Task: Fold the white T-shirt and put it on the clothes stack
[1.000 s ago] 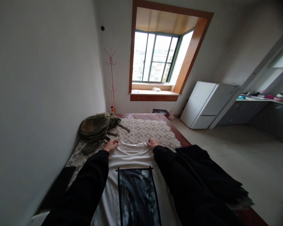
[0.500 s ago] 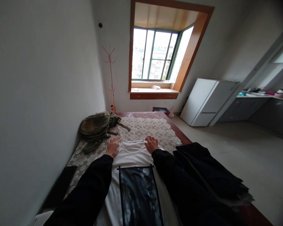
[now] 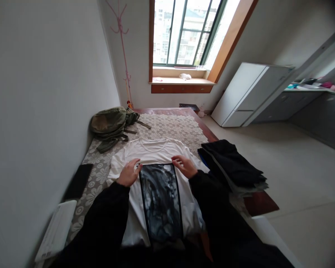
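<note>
Now | both hands flat on white T-shirt [image 3: 156, 152] | print [image 3: 162, 197] unreadable

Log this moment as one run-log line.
left hand: flat on white T-shirt | right hand: flat on T-shirt | dark clothes stack: right | backpack: far left

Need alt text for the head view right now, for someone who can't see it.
Both hands, left hand and right hand, rest flat on a white T-shirt spread on a lace-covered table. A green backpack lies beyond, folded dark clothes at right.
</note>
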Demonstrator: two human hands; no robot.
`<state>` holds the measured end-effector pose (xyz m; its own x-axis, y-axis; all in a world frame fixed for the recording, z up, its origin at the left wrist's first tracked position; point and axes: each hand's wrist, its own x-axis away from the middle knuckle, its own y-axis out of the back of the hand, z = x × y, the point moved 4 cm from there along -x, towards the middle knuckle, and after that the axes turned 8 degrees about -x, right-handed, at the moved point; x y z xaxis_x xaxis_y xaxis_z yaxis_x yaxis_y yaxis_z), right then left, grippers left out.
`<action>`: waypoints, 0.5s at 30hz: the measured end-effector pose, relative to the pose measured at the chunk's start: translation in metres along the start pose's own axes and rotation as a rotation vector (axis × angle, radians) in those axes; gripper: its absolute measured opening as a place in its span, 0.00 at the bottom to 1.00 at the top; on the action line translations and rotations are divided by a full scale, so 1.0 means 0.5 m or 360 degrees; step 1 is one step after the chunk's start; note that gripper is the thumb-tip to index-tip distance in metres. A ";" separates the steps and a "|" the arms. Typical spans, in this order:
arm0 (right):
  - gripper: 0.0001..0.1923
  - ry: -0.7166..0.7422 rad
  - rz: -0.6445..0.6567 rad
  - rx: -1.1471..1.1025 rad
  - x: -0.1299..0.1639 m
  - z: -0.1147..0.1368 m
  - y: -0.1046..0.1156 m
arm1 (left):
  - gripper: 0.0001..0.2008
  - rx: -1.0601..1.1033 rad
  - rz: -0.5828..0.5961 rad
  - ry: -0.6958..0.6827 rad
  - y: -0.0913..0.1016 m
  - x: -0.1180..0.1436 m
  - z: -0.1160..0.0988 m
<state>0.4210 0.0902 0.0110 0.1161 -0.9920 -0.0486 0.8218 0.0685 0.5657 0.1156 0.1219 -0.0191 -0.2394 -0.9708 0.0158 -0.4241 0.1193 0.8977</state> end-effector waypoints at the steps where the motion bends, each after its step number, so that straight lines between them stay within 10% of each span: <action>1: 0.18 -0.0035 -0.0072 -0.0191 0.075 -0.005 0.001 | 0.25 0.0107 -0.0014 -0.0010 -0.001 0.072 -0.006; 7: 0.27 -0.0541 -0.1364 -0.0670 0.549 -0.176 -0.069 | 0.28 0.0906 -0.0266 0.0684 -0.130 0.530 0.045; 11: 0.25 -0.0800 -0.1334 -0.0421 0.682 -0.257 -0.167 | 0.28 0.0809 -0.0224 0.0876 -0.230 0.656 0.086; 15: 0.29 -0.0751 -0.0925 -0.0650 0.675 -0.290 -0.239 | 0.21 0.0956 -0.0161 0.0972 -0.286 0.656 0.096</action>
<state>0.4430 -0.2376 -0.1922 -0.5563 -0.8154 0.1602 0.8262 -0.5222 0.2112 0.0558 -0.2034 -0.1634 0.2627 -0.9041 0.3370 -0.8494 -0.0510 0.5253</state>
